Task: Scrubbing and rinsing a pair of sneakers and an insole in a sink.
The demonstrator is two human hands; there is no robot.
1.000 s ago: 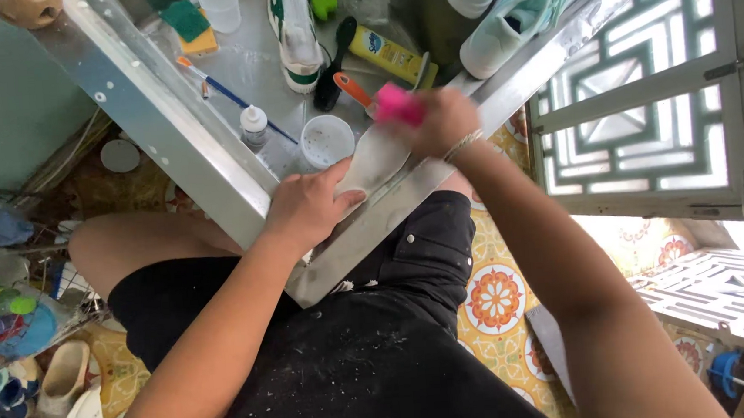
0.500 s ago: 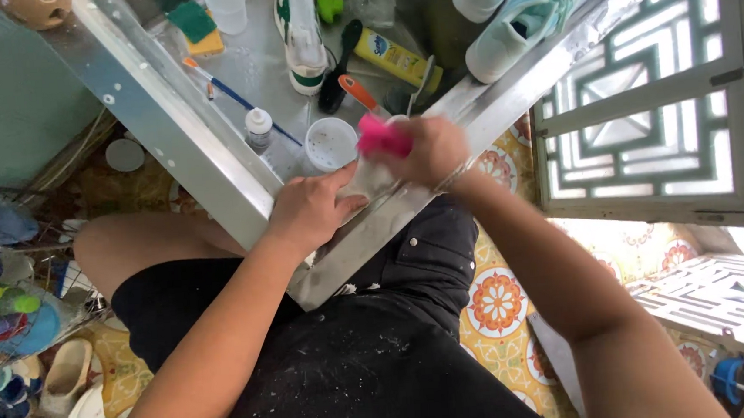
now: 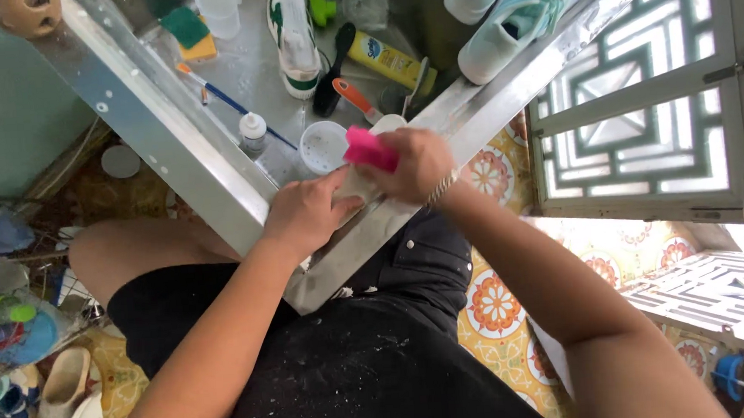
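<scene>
From the head view, a yellow bottle (image 3: pixel 390 62) with a blue label patch lies on its side toward the back of the metal counter (image 3: pixel 166 136), beside a black brush (image 3: pixel 332 72) and an orange-handled tool (image 3: pixel 356 98). A small white squeeze bottle (image 3: pixel 252 130) stands near the front rim, and just right of it a round white cup (image 3: pixel 322 146) sits open; its contents cannot be made out. A clear measuring cup (image 3: pixel 221 7) stands at the back next to a green-and-yellow sponge (image 3: pixel 187 32). The left hand (image 3: pixel 307 213) presses flat on a pale shoe (image 3: pixel 355 184) at the counter's near corner, its grip spread over it. The right hand (image 3: pixel 417 164), wrist bent, has its grip closed on a pink brush (image 3: pixel 370 149) set against that shoe.
</scene>
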